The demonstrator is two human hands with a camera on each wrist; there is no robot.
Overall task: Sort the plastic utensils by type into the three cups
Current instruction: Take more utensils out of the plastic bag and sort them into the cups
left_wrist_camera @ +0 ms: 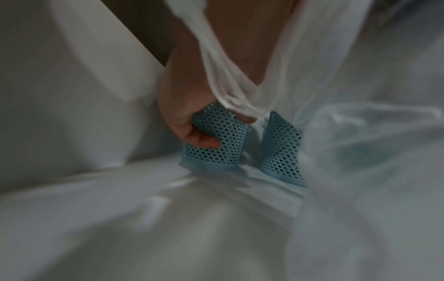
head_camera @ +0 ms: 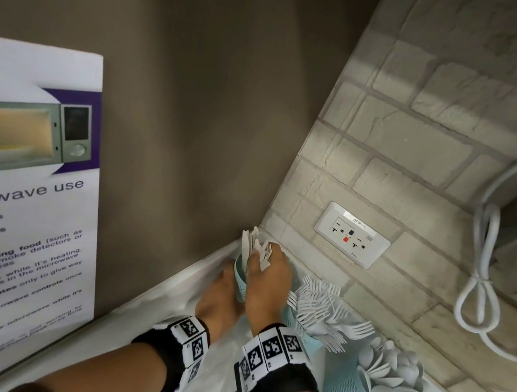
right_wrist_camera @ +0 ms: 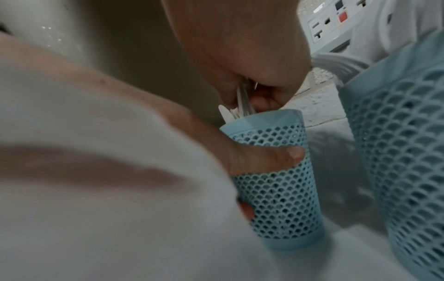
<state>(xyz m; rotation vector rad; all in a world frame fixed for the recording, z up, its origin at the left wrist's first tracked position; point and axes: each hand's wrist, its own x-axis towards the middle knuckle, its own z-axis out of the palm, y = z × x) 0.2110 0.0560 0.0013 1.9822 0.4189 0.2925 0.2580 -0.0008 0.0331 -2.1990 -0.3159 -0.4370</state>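
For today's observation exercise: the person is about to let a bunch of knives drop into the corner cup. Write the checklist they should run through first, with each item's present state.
1. Left hand steadies the corner cup: ok.
2. Right hand has a grip on the knives: ok.
3. Knife ends are inside the cup's rim: ok, in the right wrist view.
4. Bunch holds knives only: cannot tell, the hand hides part.
5. Forks and spoons sit in their own cups: ok.
6. Plastic bag is clear of the cup's mouth: cannot tell.

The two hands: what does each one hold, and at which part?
Left hand grips the corner cup around its mesh side. Right hand holds a bundle of knives around their middle, above that cup.
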